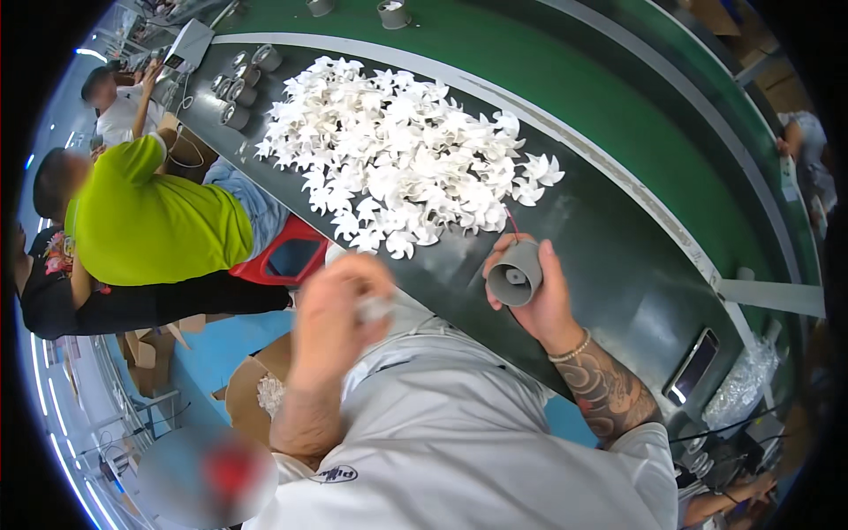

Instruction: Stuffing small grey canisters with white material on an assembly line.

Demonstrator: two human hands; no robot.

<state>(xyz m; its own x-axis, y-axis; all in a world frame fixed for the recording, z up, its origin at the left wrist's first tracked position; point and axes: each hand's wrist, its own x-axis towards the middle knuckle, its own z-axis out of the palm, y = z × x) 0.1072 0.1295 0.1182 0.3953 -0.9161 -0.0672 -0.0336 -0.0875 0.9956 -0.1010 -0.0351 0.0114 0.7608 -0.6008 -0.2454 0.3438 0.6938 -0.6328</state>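
Note:
My right hand [552,305] is wrapped round a grey cylindrical housing [502,287]. Its round opening faces me and shows a small hub inside, and a thin red wire [511,225] sticks out on its far side. Over my lap, to the left, my left hand [336,314] is smeared by motion. Its fingers are curled in, with a small whitish piece [373,309] at them, too blurred to name. Beyond my hands a big heap of white bladed fan wheels [389,141] covers the dark bench.
Several grey housings [237,93] stand at the bench's far left. A phone [693,367] lies at the right, near clear plastic wrap [746,384]. A green conveyor [565,66] runs behind a pale rail. A person in a lime shirt [159,216] sits left, near a red stool [287,252].

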